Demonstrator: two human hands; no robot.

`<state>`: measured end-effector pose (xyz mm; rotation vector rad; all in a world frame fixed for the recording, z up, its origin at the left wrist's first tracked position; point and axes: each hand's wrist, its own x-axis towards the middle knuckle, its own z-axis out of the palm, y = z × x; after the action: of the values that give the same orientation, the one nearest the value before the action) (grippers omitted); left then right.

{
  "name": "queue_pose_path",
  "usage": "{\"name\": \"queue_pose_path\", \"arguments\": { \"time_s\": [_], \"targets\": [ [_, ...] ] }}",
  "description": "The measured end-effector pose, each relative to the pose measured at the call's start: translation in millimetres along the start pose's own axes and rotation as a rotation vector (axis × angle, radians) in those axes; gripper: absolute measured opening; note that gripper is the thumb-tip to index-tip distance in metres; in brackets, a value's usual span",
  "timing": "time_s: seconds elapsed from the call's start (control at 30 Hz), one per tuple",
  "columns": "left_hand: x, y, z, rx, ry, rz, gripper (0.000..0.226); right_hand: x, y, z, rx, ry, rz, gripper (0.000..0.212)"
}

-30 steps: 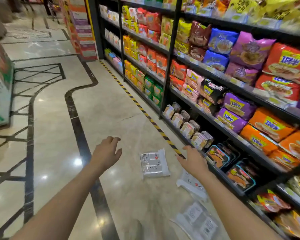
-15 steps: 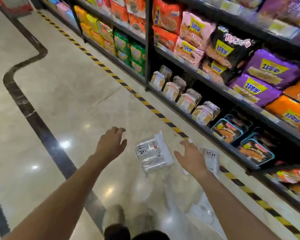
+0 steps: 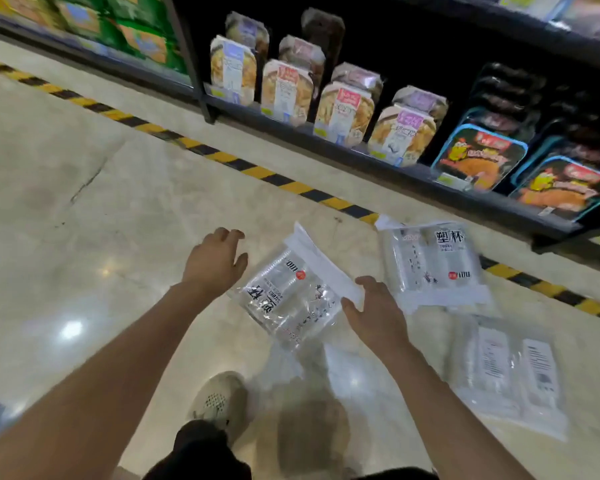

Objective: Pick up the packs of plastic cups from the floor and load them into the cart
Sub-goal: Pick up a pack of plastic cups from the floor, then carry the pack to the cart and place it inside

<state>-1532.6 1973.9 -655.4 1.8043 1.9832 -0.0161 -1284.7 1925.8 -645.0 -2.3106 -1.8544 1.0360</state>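
Note:
Three clear packs of plastic cups lie on the marble floor. The nearest pack [image 3: 291, 292] is between my hands. My left hand [image 3: 215, 261] hovers just left of it with fingers spread. My right hand [image 3: 374, 313] reaches over its right corner, fingers relaxed, right at the white flap; contact is unclear. A second pack [image 3: 433, 265] lies further right by the striped line. A third pack [image 3: 510, 372] lies near my right forearm. No cart is in view.
A black shelf unit [image 3: 378, 168] with boxed noodle trays runs along the back and right. Yellow-black tape [image 3: 264, 174] marks the floor in front of it. My shoes [image 3: 222, 400] stand below the packs. Open marble floor spreads to the left.
My view has dropped lower and closer to the floor. Both hands have moved down to either side of the nearest pack. The packs still lie on the floor.

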Motion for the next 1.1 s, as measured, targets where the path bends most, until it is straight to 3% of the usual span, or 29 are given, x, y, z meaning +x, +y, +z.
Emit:
{"name": "queue_pose_path", "arguments": {
  "time_s": [0.23,0.47,0.77,0.87,1.1],
  "targets": [
    [107.2,-47.8,150.6,-0.080,-0.054,0.039,0.044,97.4,53.2,135.8,0.154,0.077,0.201,0.052],
    [164.4,-72.8,228.2,-0.219,-0.187,-0.002,0.059,137.8,89.9,222.6,0.490,0.163,0.533,0.075],
    [181.9,-76.0,254.3,-0.454,-0.337,-0.005,0.064,147.5,104.5,263.6,0.859,0.143,0.732,0.091],
    [180.1,-70.7,259.1,-0.474,-0.308,-0.008,0.053,151.1,105.1,267.2,0.890,0.184,0.740,0.091],
    [166.9,-65.0,245.4,-0.481,-0.179,0.061,0.069,142.5,102.2,249.4,0.894,0.314,0.637,0.087]
  ]
}}
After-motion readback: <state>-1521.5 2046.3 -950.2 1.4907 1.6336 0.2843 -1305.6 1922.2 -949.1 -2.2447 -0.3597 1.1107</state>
